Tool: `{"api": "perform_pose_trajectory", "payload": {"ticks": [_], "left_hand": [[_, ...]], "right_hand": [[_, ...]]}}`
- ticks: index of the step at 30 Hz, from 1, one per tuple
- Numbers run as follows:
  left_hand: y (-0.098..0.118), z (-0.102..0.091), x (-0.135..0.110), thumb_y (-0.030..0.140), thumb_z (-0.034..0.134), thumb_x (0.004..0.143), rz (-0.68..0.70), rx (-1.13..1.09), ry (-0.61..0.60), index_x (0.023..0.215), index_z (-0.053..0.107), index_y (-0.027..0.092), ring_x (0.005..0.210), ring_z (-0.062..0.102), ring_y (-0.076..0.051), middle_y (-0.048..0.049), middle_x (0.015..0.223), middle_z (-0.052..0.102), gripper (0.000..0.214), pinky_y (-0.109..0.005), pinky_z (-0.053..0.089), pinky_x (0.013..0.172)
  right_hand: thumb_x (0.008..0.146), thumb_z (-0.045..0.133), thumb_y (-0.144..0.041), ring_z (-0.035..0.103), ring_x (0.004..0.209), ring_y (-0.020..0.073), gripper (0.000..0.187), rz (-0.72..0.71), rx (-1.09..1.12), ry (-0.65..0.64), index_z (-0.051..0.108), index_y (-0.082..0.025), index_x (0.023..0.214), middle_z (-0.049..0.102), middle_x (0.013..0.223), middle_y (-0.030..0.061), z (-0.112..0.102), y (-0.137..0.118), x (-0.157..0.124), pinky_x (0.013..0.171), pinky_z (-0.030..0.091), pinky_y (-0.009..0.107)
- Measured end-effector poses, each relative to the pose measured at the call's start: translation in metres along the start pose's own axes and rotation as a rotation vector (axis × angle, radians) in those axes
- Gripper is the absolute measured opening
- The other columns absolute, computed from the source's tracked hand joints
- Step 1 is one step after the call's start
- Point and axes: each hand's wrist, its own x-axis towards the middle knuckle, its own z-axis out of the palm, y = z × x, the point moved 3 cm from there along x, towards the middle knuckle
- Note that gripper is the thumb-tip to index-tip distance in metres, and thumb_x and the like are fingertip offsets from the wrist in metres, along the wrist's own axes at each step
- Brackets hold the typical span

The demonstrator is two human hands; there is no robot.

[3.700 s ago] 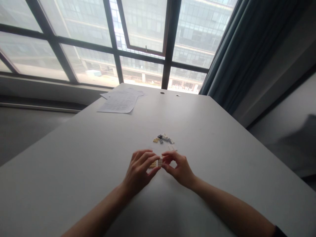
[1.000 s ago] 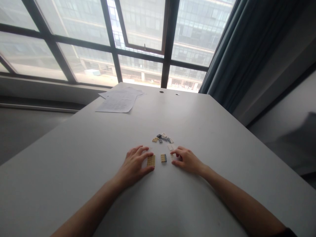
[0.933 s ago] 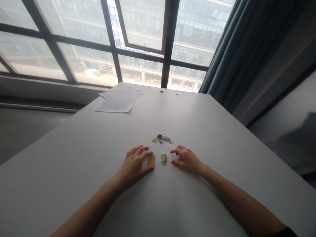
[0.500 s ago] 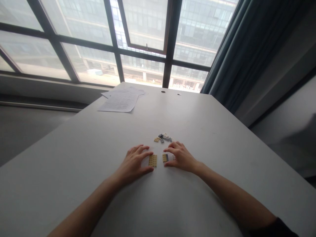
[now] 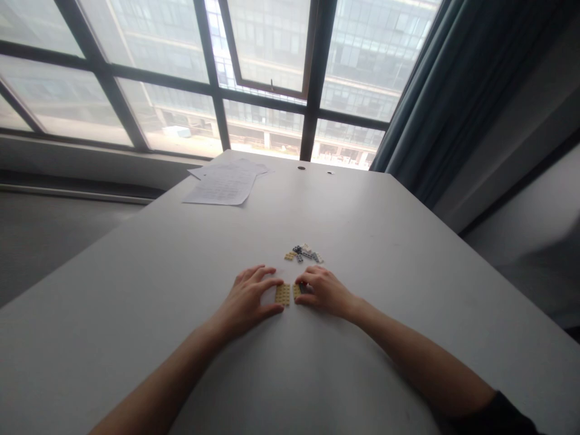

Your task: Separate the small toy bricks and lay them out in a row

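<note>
Small plate (image 5: 296, 291) mostly covered by right hand (image 5: 321, 292); loose pieces (image 5: 304, 254) just beyond it too small to distinguish.

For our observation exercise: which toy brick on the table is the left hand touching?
The flat tan plate, between thumb and fingers of the left hand. The smaller piece is at the right hand; the little pile lies farther off, untouched.
</note>
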Motion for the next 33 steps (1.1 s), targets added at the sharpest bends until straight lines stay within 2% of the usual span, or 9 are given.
{"api": "perform_pose_trajectory", "payload": {"ticks": [12, 20, 26, 33], "left_hand": [[-0.004, -0.004, 0.001, 0.055, 0.068, 0.073, -0.022, -0.019, 0.004, 0.112, 0.064, 0.033, 0.131, 0.037, -0.032, -0.0026, 0.133, 0.054, 0.045, -0.051, 0.027, 0.108], [-0.002, -0.006, 0.0, 0.053, 0.069, 0.072, -0.021, -0.001, 0.005, 0.115, 0.063, 0.029, 0.13, 0.037, -0.032, -0.0051, 0.133, 0.054, 0.05, -0.051, 0.027, 0.108], [-0.001, -0.008, 0.001, 0.053, 0.07, 0.071, -0.008, -0.011, -0.01, 0.116, 0.062, 0.029, 0.129, 0.038, -0.032, -0.0056, 0.133, 0.054, 0.052, -0.051, 0.028, 0.108], [-0.003, -0.007, 0.0, 0.053, 0.07, 0.071, -0.007, -0.016, 0.007, 0.112, 0.064, 0.03, 0.128, 0.04, -0.031, -0.0042, 0.132, 0.056, 0.048, -0.05, 0.028, 0.107]], "right_hand": [[0.074, 0.075, -0.038, 0.057, 0.086, 0.0196, 0.031, 0.027, -0.01, 0.022, 0.067, -0.016, 0.095, 0.063, 0.086, 0.0054, 0.008, -0.013, 0.009, 0.079, 0.041, 0.03], [0.074, 0.074, -0.043, 0.057, 0.092, 0.0217, 0.049, 0.024, 0.016, 0.033, 0.062, -0.014, 0.112, 0.064, 0.092, 0.0078, 0.006, -0.011, 0.007, 0.084, 0.042, 0.033], [0.074, 0.076, -0.038, 0.057, 0.087, 0.0199, 0.037, 0.042, 0.008, 0.019, 0.066, -0.016, 0.102, 0.063, 0.088, 0.0053, 0.008, -0.005, 0.005, 0.081, 0.042, 0.031], [0.072, 0.077, -0.041, 0.056, 0.086, 0.0193, 0.036, 0.057, 0.005, 0.031, 0.067, -0.017, 0.098, 0.062, 0.086, 0.004, 0.011, -0.006, 0.006, 0.081, 0.041, 0.031]]}}
